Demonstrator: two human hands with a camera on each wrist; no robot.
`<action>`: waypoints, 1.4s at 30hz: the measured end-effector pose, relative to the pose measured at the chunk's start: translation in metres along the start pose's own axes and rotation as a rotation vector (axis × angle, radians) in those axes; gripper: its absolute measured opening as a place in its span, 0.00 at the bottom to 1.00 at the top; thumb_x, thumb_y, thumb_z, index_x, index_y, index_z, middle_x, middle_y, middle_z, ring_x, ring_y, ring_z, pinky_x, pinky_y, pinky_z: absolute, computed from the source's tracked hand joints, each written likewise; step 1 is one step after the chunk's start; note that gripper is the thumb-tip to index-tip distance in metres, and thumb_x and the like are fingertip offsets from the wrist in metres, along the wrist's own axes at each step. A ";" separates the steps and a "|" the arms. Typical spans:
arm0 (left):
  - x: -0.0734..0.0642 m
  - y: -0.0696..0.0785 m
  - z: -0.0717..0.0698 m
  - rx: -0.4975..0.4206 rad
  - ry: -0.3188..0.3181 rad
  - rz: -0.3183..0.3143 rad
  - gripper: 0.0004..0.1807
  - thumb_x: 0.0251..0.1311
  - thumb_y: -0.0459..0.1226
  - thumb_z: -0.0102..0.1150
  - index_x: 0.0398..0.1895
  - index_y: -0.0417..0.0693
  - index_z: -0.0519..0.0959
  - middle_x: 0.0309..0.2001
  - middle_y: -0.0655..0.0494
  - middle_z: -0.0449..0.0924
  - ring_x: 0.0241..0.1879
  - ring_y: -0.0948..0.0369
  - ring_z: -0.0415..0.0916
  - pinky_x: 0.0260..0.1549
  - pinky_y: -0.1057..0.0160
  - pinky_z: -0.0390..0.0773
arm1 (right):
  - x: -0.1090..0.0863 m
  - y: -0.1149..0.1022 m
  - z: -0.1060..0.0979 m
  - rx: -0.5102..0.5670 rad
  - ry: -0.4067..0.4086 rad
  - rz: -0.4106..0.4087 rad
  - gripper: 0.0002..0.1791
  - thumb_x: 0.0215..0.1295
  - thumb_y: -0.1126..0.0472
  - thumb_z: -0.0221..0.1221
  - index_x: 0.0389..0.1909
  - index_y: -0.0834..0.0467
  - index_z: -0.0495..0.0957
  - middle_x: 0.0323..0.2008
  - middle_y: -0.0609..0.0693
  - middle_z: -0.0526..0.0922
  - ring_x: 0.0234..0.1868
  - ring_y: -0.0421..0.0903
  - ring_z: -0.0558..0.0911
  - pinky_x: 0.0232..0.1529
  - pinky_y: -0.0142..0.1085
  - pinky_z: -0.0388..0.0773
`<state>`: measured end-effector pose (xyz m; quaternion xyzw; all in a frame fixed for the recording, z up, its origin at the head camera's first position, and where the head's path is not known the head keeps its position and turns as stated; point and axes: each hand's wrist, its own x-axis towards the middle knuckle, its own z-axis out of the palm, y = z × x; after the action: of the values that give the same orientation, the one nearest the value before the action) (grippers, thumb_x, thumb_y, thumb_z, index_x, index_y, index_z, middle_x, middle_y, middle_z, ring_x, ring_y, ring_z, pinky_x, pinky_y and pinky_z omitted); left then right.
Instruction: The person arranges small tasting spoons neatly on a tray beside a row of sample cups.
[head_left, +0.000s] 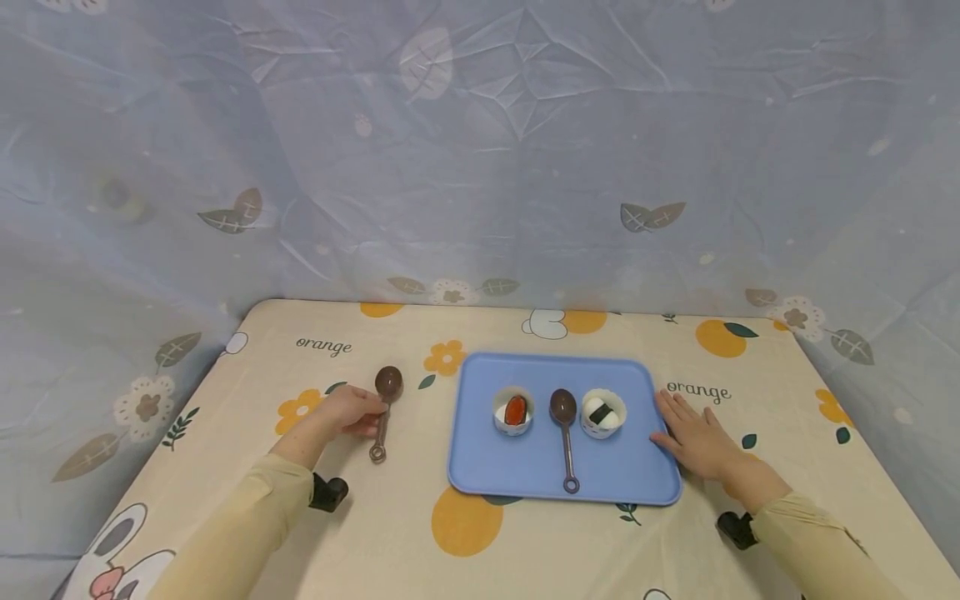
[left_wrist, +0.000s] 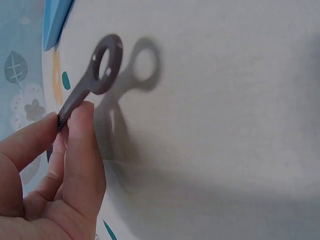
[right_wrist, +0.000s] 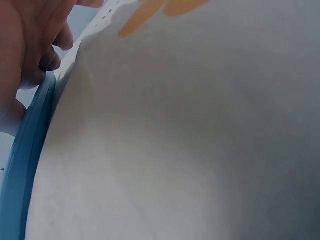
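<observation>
In the head view, my left hand (head_left: 351, 410) pinches the handle of a brown spoon (head_left: 388, 383) left of the blue tray (head_left: 487, 471). The left wrist view shows thumb and fingers on that handle (left_wrist: 80, 97), its ring end raised off the cloth with a shadow beside it. My right hand (head_left: 693, 437) lies at the tray's right rim with fingers extended, some of them over the edge. On the tray, a second brown spoon (head_left: 563, 407) lies between two paper cups. The left cup (head_left: 512, 430) holds a red-topped piece; in the right cup (head_left: 600, 430) is a white piece with a black band.
A cream cloth (head_left: 375, 533) printed with oranges, flowers and leaves covers the table. Behind and at both sides hangs a grey-blue patterned curtain (head_left: 450, 167). Black wrist cameras (head_left: 328, 493) hang below the sleeves, near the tabletop.
</observation>
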<state>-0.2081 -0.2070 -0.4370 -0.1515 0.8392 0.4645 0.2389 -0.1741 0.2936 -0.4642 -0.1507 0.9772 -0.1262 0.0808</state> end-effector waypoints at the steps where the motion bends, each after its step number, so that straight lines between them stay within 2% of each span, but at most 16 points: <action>1: 0.000 0.001 0.000 -0.006 0.001 -0.005 0.16 0.62 0.35 0.53 0.48 0.31 0.74 0.25 0.57 0.77 0.22 0.68 0.74 0.26 0.73 0.80 | 0.000 0.001 0.000 0.004 -0.006 0.000 0.37 0.69 0.48 0.46 0.69 0.68 0.50 0.70 0.67 0.52 0.70 0.67 0.51 0.64 0.70 0.43; 6: 0.001 0.003 0.001 -0.033 -0.010 -0.013 0.16 0.62 0.35 0.53 0.49 0.31 0.74 0.25 0.57 0.77 0.22 0.68 0.75 0.26 0.73 0.80 | 0.001 0.005 0.001 0.018 -0.021 -0.004 0.36 0.70 0.48 0.44 0.69 0.67 0.49 0.70 0.66 0.51 0.70 0.66 0.50 0.65 0.70 0.41; 16: -0.003 0.011 -0.001 -0.102 -0.063 0.011 0.16 0.62 0.34 0.52 0.49 0.31 0.72 0.25 0.59 0.75 0.23 0.69 0.74 0.27 0.74 0.80 | 0.000 0.007 0.001 0.017 -0.004 -0.006 0.35 0.70 0.48 0.45 0.69 0.67 0.51 0.69 0.66 0.54 0.70 0.66 0.52 0.64 0.70 0.44; 26: -0.003 0.019 -0.002 -0.162 -0.105 0.072 0.19 0.63 0.32 0.51 0.53 0.26 0.69 0.25 0.60 0.76 0.23 0.70 0.75 0.29 0.74 0.81 | 0.001 0.009 0.002 0.010 -0.006 -0.006 0.35 0.71 0.48 0.44 0.69 0.66 0.51 0.70 0.66 0.53 0.70 0.66 0.51 0.65 0.70 0.42; 42: -0.006 0.031 -0.001 -0.151 -0.117 0.058 0.19 0.64 0.34 0.51 0.53 0.29 0.70 0.27 0.59 0.76 0.24 0.69 0.76 0.30 0.73 0.82 | 0.000 0.007 -0.001 0.015 0.000 -0.018 0.34 0.70 0.48 0.44 0.69 0.63 0.52 0.70 0.63 0.55 0.70 0.66 0.52 0.64 0.70 0.41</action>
<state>-0.2178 -0.1917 -0.4112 -0.1173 0.7903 0.5413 0.2620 -0.1765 0.3001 -0.4655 -0.1589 0.9748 -0.1341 0.0807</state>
